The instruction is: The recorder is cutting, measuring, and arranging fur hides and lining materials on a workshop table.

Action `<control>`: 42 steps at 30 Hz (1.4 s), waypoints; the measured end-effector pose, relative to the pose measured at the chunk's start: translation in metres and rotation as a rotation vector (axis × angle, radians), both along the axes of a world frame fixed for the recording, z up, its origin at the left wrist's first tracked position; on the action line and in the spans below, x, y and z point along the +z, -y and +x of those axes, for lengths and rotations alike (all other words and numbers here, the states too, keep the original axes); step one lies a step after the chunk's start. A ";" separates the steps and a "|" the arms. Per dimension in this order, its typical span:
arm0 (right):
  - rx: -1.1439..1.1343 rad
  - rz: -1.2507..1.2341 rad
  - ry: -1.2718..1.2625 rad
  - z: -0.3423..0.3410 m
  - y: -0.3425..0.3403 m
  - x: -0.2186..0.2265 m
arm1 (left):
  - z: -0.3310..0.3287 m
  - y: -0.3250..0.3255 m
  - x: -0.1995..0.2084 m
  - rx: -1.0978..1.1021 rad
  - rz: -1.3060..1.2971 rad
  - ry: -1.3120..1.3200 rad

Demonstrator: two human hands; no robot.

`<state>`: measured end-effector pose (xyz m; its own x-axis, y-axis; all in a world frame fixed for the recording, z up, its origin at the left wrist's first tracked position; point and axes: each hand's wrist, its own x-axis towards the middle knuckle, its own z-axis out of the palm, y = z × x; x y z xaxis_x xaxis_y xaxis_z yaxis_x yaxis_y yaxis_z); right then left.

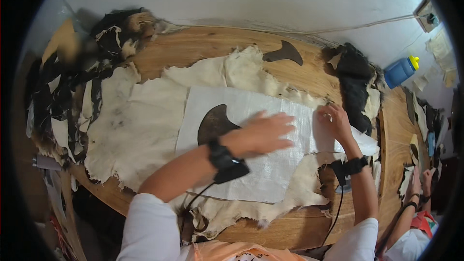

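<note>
A white woven plastic sheet (246, 183) lies over a pale hide (140, 125) with ragged edges, spread on the wooden table. Above the sheet my left hand (263, 134) is open, fingers stretched to the right and slightly blurred, holding nothing. Partly behind that wrist rests a dark crescent-shaped blade (215, 124), flat on the sheet. My right hand (336, 122) is at the sheet's far right part, where the plastic narrows to a strip. Its fingers are bent and drawn together; whatever is between the fingertips is hidden.
Another dark crescent-shaped blade (286, 54) lies on the table (183, 43) beyond the hide. Black-and-white fur scraps (67, 101) are heaped at left, with black fur (355, 75) at right. A blue bottle (400, 71) stands behind. A co-worker's hands (423, 183) show at far right.
</note>
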<state>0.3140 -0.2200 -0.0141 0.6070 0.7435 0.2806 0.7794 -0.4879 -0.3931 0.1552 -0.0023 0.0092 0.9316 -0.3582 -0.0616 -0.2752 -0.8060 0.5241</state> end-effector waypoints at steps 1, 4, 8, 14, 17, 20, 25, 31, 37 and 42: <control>-0.035 -0.030 -0.045 -0.004 -0.001 -0.002 | -0.012 -0.023 -0.007 0.096 -0.024 0.010; -0.079 0.048 -0.022 -0.002 0.008 -0.004 | -0.035 -0.094 -0.029 0.338 -0.075 0.257; -0.161 -0.148 -0.085 0.012 0.028 0.001 | -0.065 -0.129 -0.033 0.523 -0.090 0.267; -0.249 -0.278 -0.165 0.023 0.045 0.002 | -0.112 -0.135 -0.027 0.878 -0.004 0.309; -0.303 -0.248 -0.156 0.022 0.057 0.005 | -0.112 -0.129 -0.026 1.006 -0.034 0.098; -0.329 -0.212 -0.115 0.025 0.056 -0.002 | -0.114 -0.130 -0.026 1.000 -0.115 0.026; -0.351 -0.221 0.050 0.034 0.051 -0.004 | -0.111 -0.129 -0.029 0.964 -0.094 0.136; -0.342 -0.164 0.173 0.037 0.043 0.000 | -0.115 -0.131 -0.033 1.002 -0.115 0.097; -0.424 -0.290 0.112 0.030 0.035 0.001 | -0.117 -0.125 -0.027 1.028 -0.093 0.076; -0.423 -0.245 0.153 0.032 0.033 -0.002 | -0.119 -0.124 -0.027 1.017 -0.068 0.092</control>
<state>0.3464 -0.2528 -0.0161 0.8348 0.4965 0.2379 0.5331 -0.8369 -0.1242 0.0364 0.1216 -0.0182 0.7963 0.6046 0.0162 0.4810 -0.6493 0.5891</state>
